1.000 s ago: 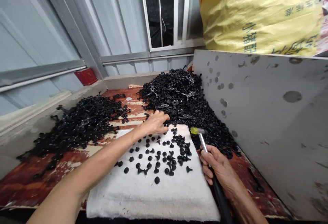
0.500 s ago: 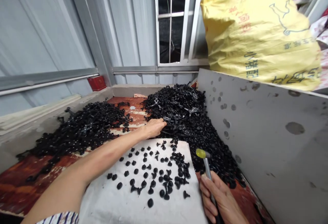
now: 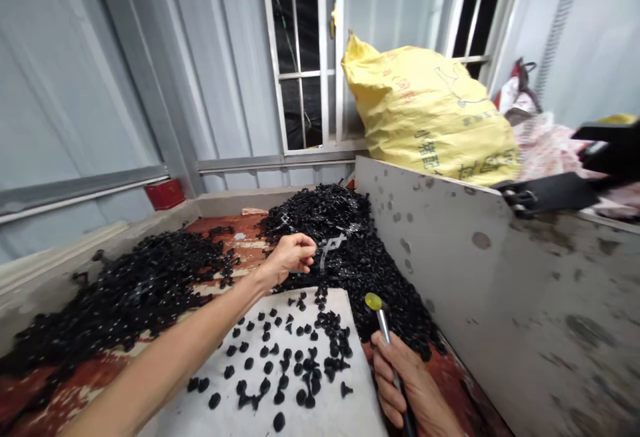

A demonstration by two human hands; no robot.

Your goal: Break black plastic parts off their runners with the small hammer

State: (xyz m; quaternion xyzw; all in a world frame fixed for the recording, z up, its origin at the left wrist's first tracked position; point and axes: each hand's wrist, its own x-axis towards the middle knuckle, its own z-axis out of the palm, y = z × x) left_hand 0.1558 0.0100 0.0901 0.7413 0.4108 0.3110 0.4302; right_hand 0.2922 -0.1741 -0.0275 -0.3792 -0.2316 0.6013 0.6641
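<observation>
My left hand (image 3: 290, 258) is stretched out over the far edge of a white cloth pad (image 3: 345, 417), pinched on a black plastic strip of parts (image 3: 331, 248) lifted off the right black pile (image 3: 345, 237). My right hand (image 3: 400, 387) grips the handle of a small hammer (image 3: 381, 317) with a yellow head, held upright beside the pad. Several loose black caps (image 3: 295, 357) lie scattered on the pad.
A second pile of black parts (image 3: 130, 284) lies at the left on the worn red board (image 3: 75, 384). A grey stained panel (image 3: 500, 290) walls the right side. Behind it sit a yellow sack (image 3: 430, 114) and a red box (image 3: 165, 194).
My left hand has closed on a black strip and lifted it from the right pile. The view has tilted up and the hammer has stayed upright in my right hand.
</observation>
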